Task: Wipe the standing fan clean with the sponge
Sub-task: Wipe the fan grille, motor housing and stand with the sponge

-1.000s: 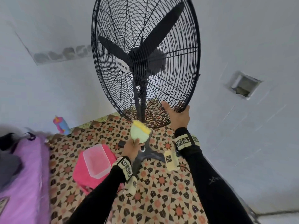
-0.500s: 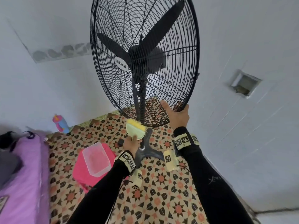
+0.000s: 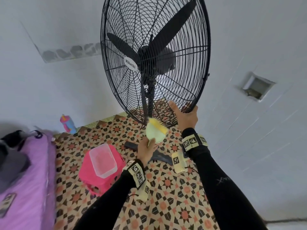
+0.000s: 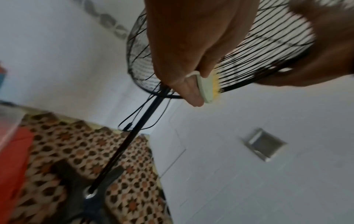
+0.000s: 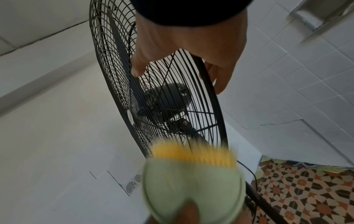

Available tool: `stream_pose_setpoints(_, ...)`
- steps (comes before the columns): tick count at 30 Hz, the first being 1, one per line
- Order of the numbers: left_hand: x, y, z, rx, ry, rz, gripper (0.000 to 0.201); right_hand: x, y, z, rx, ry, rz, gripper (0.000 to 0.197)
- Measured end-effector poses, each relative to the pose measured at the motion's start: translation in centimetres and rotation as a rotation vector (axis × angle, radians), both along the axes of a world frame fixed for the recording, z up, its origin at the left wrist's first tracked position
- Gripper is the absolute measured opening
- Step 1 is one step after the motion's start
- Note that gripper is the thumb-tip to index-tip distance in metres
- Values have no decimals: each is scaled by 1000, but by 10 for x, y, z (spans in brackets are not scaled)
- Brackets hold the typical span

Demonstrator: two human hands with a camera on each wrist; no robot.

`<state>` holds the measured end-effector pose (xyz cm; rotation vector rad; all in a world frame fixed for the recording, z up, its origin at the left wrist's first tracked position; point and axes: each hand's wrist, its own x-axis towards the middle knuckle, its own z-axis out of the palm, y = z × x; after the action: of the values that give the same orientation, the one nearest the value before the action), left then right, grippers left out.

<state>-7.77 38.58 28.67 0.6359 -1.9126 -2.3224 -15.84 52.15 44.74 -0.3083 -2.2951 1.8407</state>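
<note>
A tall black standing fan (image 3: 154, 60) faces me, its wire cage (image 5: 166, 103) round three blades and a motor. My left hand (image 3: 150, 143) pinches a pale green sponge (image 3: 156, 131) with a yellow scrub face, thumb along its edge in the left wrist view (image 4: 191, 91). The yellow face (image 4: 216, 84) presses against the cage's bottom wires beside the pole. My right hand (image 3: 183, 108) grips the cage's lower right rim, thumb in front and fingers (image 5: 222, 78) behind. In the right wrist view the sponge (image 5: 193, 181) is blurred.
The fan's dark base (image 3: 159, 156) stands on patterned floor tiles. A clear tub (image 3: 102, 160) sits on a pink stool (image 3: 93, 180) to the left, beyond it a purple bed (image 3: 25, 180). A small bottle (image 3: 67, 124) stands by the wall. A cable (image 4: 138, 115) hangs by the pole.
My left hand has slid the sponge to the right along the bottom of the cage. The right hand keeps its hold on the rim.
</note>
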Motion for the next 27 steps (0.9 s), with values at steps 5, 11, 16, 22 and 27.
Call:
stream_pose_setpoints(5,16,19,31,156,132,-40,38,5,-1,3,-16,-6,21,94)
stream_pose_setpoints(11,8,24,38,361,-36,198,43,8,1,5,-27,-15,46,94)
stream_pose_setpoints(16,14,36,58,445,30,84,40,4,3,7,-35,-27,30,106)
stream_pose_setpoints(22,18,36,56,318,30,80,20,5,6,5,-35,-43,40,103)
stream_pose_setpoints(27,10,50,35,265,-13,126,42,4,5,8,-39,-56,44,111)
